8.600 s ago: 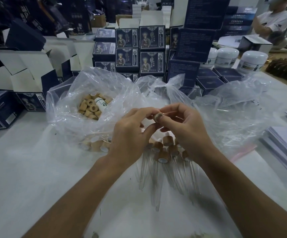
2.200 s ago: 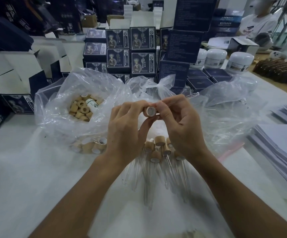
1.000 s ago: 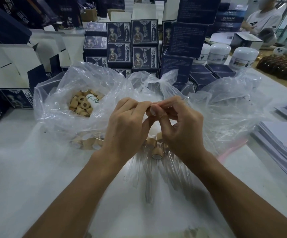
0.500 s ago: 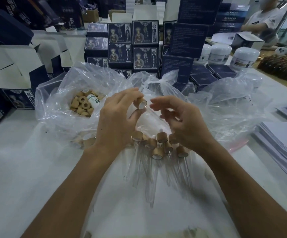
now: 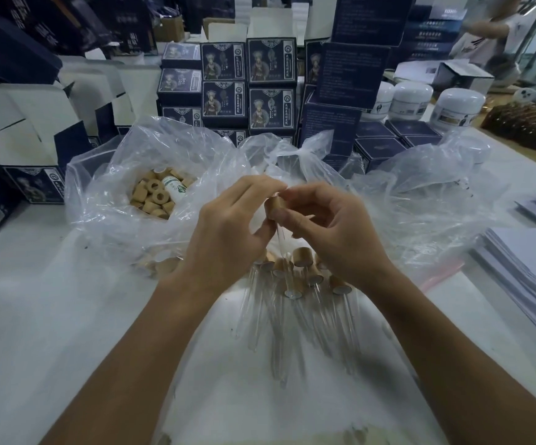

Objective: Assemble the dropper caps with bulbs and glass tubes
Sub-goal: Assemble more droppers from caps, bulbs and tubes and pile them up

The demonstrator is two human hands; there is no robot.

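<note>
**Mia:** Head view shows two hands up over the white surface point(image 5: 51, 316). What are they holding?

**Ben:** One dropper cap point(image 5: 276, 205). It is tan, like wood. The right hand point(image 5: 330, 232) pinches it with bent fingers. The left hand point(image 5: 228, 232) is curled too, and its fingertips touch the top of the cap. A thin glass tube point(image 5: 281, 244) hangs down from the cap, between the two hands.

**Mia:** How many done droppers lie below?

**Ben:** I count about seven in the finished pile point(image 5: 302, 281). Some hide under the hands, so I am not sure. Their caps sit close together, just under the hands, and the tubes point at us.

**Mia:** And the bags?

**Ben:** I can tell two clear bags. The left bag point(image 5: 106, 187) has lots of loose tan caps point(image 5: 154, 197), too many to count, and one small white bottle point(image 5: 173, 189) with a green label. The right bag point(image 5: 420, 200) is crumpled, and I cannot see what is in it.

**Mia:** Any words to read?

**Ben:** The dark blue boxes point(image 5: 247, 85) behind show a picture of a person and small writing. It is too tiny and blurry to read. Three white jars point(image 5: 411, 101) stand at the back right. Their labels are too small as well. Stacks of white paper point(image 5: 526, 268) lie on the right.
</note>
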